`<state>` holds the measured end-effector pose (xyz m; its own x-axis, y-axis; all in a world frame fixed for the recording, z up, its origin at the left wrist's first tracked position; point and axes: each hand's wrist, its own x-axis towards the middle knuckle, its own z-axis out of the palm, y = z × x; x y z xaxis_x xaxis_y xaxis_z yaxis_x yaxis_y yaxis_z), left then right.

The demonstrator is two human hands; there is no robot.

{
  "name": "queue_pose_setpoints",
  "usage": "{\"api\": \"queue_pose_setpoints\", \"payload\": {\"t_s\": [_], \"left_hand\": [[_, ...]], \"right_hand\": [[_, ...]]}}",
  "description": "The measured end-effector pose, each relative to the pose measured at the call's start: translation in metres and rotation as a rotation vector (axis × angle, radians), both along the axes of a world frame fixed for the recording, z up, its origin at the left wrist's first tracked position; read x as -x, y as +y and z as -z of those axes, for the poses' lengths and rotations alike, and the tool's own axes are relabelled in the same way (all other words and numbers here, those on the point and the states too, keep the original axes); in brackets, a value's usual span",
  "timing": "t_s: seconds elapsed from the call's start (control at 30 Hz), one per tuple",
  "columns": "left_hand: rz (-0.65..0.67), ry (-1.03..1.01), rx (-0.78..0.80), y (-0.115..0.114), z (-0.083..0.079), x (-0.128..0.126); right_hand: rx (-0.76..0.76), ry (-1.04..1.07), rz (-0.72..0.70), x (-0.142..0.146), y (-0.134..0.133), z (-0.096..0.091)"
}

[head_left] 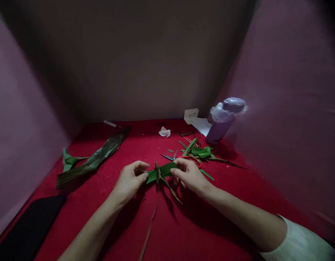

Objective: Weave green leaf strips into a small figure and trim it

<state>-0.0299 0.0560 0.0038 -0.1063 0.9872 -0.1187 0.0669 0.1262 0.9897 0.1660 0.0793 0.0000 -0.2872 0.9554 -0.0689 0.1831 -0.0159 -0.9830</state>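
Observation:
A folded green leaf strip [165, 169] spans the gap between my two hands, just above the red cloth. My left hand [132, 181] pinches its left end between thumb and fingers. At the other end, my right hand [189, 175] grips the strip the same way. A brownish dry leaf tie [158, 173] crosses the strip's middle. One long thin tail of it hangs toward me, and a shorter leaf end [171, 190] points down to the right. Orange-handled scissors [194, 158] lie just behind my right hand, partly hidden by it.
Cut green leaf pieces [201, 152] lie at the right, before a purple container [220, 127] topped with clear plastic. White papers [201, 126] and a crumpled tissue [164, 132] are farther back. Leftward are a long dark leaf [95, 159], a folded green leaf [69, 160], a syringe-like tube [111, 124] and a black object [31, 224].

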Motion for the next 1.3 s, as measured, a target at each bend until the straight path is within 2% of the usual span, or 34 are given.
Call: {"api": "queue_pose_setpoints", "payload": {"t_s": [0.17,0.33,0.5,0.67,0.9,1.07,1.3], "left_hand": [[0.071,0.066,-0.007,-0.002,0.004,-0.002],[0.119,0.102,-0.004,-0.004,0.008,-0.003],[0.123,0.146,-0.027,-0.004,0.009,-0.003],[0.091,0.108,-0.055,-0.005,0.01,-0.004],[0.039,-0.091,0.005,-0.003,0.013,-0.005],[0.073,-0.28,0.096,-0.002,0.002,-0.001],[0.131,-0.614,0.153,-0.011,-0.011,-0.004]], "right_hand": [[0.008,-0.023,-0.011,-0.002,-0.004,0.0],[-0.049,0.026,-0.019,-0.003,-0.01,0.004],[-0.103,0.008,-0.066,-0.003,-0.011,0.012],[-0.125,0.029,-0.017,-0.005,-0.01,0.017],[-0.092,0.142,-0.033,-0.006,-0.009,0.029],[-0.089,0.318,0.042,-0.004,-0.009,0.031],[-0.214,0.224,0.025,-0.003,-0.011,0.036]]}}
